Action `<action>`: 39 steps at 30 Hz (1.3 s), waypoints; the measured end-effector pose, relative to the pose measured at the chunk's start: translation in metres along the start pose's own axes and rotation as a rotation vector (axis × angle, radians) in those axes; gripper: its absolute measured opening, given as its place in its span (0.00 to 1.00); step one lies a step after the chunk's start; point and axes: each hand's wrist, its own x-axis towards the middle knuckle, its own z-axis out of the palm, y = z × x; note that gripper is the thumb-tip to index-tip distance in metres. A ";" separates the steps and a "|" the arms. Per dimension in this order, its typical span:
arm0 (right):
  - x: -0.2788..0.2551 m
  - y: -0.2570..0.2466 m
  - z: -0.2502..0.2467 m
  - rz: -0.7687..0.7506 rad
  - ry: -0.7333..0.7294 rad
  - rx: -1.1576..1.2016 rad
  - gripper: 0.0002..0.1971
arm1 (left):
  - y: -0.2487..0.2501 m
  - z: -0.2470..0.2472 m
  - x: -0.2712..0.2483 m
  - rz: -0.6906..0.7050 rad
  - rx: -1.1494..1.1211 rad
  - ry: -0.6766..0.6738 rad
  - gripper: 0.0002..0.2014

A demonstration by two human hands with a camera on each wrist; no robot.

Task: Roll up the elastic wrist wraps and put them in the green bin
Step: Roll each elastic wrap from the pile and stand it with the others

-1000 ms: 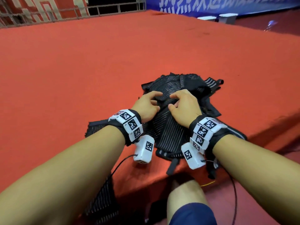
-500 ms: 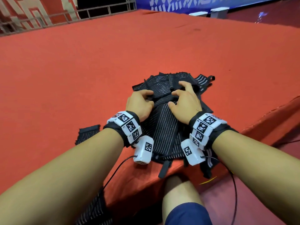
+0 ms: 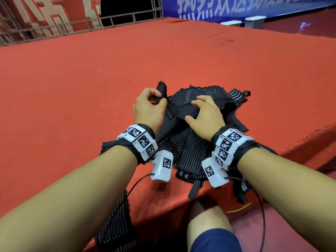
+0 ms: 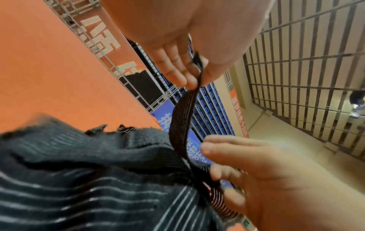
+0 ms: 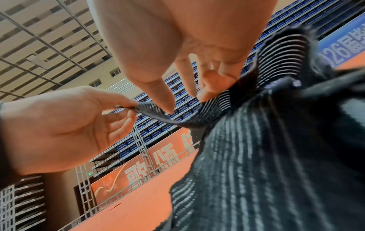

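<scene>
A heap of black elastic wrist wraps (image 3: 205, 99) with thin white stripes lies on the red platform near its front edge. My left hand (image 3: 161, 98) pinches the end of one wrap strip (image 3: 162, 88) between thumb and fingers and holds it raised off the heap. In the left wrist view this strip (image 4: 181, 121) runs from my left hand (image 4: 194, 82) down to the heap. My right hand (image 3: 192, 110) pinches the same strip lower down, where it meets the heap; the right wrist view shows its fingertips (image 5: 205, 93) on the fabric. No green bin is in view.
The red carpeted platform (image 3: 91, 88) stretches far ahead and to the left. More black wraps hang over its front edge (image 3: 116, 224), and one lies under my left wrist (image 3: 109, 144). My knee (image 3: 209, 220) is below the edge. A metal railing (image 3: 72, 24) borders the back.
Both hands were pressing on the heap. My left hand has since pulled one strip's end up and to the left, while my right hand has taken hold of the strip near the heap.
</scene>
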 end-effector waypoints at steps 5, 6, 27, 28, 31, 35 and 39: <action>-0.004 -0.036 0.001 -0.165 0.088 0.160 0.24 | 0.008 -0.015 0.001 0.061 -0.078 -0.048 0.11; -0.005 -0.044 0.000 -0.174 0.103 0.192 0.22 | 0.011 -0.020 0.001 0.076 -0.099 -0.066 0.11; -0.027 -0.181 -0.004 -0.463 0.143 0.395 0.06 | 0.029 -0.171 0.013 0.253 -0.068 0.198 0.05; -0.028 -0.184 -0.004 -0.482 0.104 0.372 0.05 | 0.031 -0.178 0.014 0.262 -0.098 0.211 0.06; -0.033 -0.187 0.002 -0.504 -0.044 0.279 0.05 | 0.038 -0.196 0.012 0.283 -0.148 0.256 0.10; -0.034 -0.190 0.010 -0.431 -0.025 0.359 0.04 | 0.035 -0.207 0.006 0.209 -0.205 0.187 0.07; -0.032 -0.202 0.006 -0.263 -0.030 0.704 0.18 | 0.028 -0.208 -0.009 -0.004 -0.155 -0.015 0.27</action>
